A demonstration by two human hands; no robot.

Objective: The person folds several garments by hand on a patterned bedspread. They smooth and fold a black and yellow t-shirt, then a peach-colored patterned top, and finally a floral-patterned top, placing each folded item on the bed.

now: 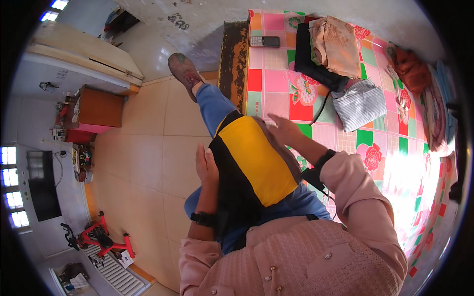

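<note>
Across my lap lies a folded garment (255,159) with yellow, black and grey-brown panels. At its left, black edge is my left hand (207,164), held upright with straight fingers and the palm turned towards the cloth. My right hand (285,129) is at the garment's far right, grey-brown edge, fingers extended; whether it touches the cloth is hard to tell. Neither hand grips anything that I can see. Both wrists wear black straps, and a black device (313,179) with a cable hangs by the right one.
The bed or bench on my right has a checked floral cover (274,88). On it lie a keypad phone (264,41), black cloth (318,66), a folded peach cloth (337,48), a striped garment (359,103) and piled clothes (411,70). A red exercise bike (103,236) stands left across the tiled floor.
</note>
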